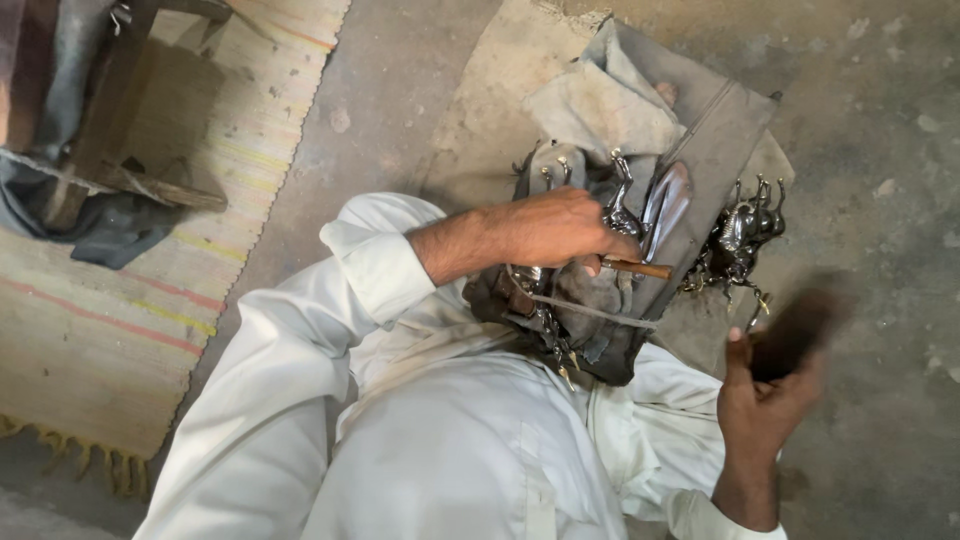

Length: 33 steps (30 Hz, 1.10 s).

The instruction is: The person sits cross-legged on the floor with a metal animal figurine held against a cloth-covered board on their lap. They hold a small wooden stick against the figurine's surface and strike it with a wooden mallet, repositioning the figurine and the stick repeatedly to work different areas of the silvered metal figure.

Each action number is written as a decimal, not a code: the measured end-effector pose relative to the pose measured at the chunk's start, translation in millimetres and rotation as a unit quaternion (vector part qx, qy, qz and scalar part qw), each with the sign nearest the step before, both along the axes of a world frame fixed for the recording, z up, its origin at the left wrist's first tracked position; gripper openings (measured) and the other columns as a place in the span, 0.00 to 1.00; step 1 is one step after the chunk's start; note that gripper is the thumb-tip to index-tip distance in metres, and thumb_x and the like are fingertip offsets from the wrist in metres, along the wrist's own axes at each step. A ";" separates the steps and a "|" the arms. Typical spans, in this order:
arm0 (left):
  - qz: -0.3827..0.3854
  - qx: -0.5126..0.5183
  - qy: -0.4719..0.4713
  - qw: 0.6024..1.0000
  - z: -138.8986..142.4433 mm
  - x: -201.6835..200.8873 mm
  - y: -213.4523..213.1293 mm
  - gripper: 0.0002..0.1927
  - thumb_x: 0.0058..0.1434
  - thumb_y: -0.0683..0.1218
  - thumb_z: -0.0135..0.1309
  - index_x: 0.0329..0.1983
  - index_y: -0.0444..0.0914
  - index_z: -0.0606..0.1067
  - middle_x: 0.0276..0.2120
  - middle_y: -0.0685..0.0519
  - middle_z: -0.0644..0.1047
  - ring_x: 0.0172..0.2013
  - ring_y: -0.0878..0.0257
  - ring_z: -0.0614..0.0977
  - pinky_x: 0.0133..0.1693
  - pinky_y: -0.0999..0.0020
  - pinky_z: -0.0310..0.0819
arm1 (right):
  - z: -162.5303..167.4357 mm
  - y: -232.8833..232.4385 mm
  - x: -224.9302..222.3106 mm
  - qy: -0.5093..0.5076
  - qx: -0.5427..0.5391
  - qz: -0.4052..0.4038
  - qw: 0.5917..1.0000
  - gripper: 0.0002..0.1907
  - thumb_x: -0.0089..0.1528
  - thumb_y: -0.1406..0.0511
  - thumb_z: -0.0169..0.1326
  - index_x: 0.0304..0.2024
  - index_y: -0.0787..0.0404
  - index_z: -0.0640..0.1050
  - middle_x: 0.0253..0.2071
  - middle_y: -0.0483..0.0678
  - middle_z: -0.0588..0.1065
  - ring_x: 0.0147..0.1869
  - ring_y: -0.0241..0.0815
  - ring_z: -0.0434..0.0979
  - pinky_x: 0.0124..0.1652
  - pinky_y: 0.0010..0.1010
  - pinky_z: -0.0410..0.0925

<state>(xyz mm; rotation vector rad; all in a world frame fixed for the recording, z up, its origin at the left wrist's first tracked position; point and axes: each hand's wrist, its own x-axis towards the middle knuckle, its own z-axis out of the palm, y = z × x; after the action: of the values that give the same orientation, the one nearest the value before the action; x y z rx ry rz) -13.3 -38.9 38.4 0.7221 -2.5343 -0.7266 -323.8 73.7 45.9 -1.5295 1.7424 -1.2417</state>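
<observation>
Floor: bare concrete is carrying everything, with a striped woven mat (110,300) lying along its left edge and a dusty cloth pad (480,110) spreading under the work.
Workpiece: a small shiny metal figurine (622,205) is standing upright on a dark cloth-wrapped block (700,160) at the person's lap, near the middle of the floor.
Tool: a short wooden-handled punch (640,268) is lying just below the figurine, its tip hidden under the fingers.
Left hand (550,232): it is closing around the figurine and the punch together, pinning both to the block.
Right hand (765,400): it is gripping a dark, motion-blurred striker (795,335), raised apart from the block.
Pile: more shiny figurines (745,235) are clustering at the block's right edge.
Doing it well: by my judgement, the left hand should be keeping the punch steady and its fingers low, so the striker is landing squarely on the handle end.
</observation>
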 end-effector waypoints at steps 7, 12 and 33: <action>0.024 0.066 0.063 0.996 -8.6 10.4 5.8 0.22 0.60 0.43 0.60 0.58 0.46 0.75 0.34 0.52 0.85 0.30 0.55 0.86 0.33 0.54 0.77 | -15.7 -0.5 -17.8 0.261 0.025 0.092 0.960 0.16 0.63 0.70 0.65 0.50 0.63 0.75 0.37 0.48 0.75 0.38 0.46 0.76 0.41 0.34 0.66; 0.201 0.136 0.315 0.918 -34.7 44.3 21.0 0.18 0.69 0.42 0.61 0.60 0.37 0.72 0.39 0.48 0.84 0.38 0.61 0.88 0.39 0.64 0.84 | -58.5 -1.9 -14.5 -0.142 0.147 0.077 0.976 0.16 0.62 0.69 0.62 0.51 0.62 0.73 0.32 0.42 0.73 0.34 0.33 0.72 0.36 0.26 0.66; 0.329 0.364 0.375 0.786 -64.4 70.7 73.2 0.21 0.60 0.38 0.64 0.56 0.32 0.74 0.31 0.54 0.79 0.33 0.70 0.82 0.34 0.74 0.83 | -79.2 4.3 41.7 -0.170 0.296 0.050 0.939 0.11 0.63 0.72 0.52 0.48 0.68 0.77 0.39 0.44 0.77 0.39 0.35 0.74 0.40 0.29 0.68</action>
<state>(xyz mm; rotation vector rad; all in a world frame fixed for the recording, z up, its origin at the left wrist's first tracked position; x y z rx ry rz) 57.3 34.2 -26.0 1.1605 -1.1115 -1.3731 -282.1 78.0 -33.3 -0.9714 1.5854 -0.7672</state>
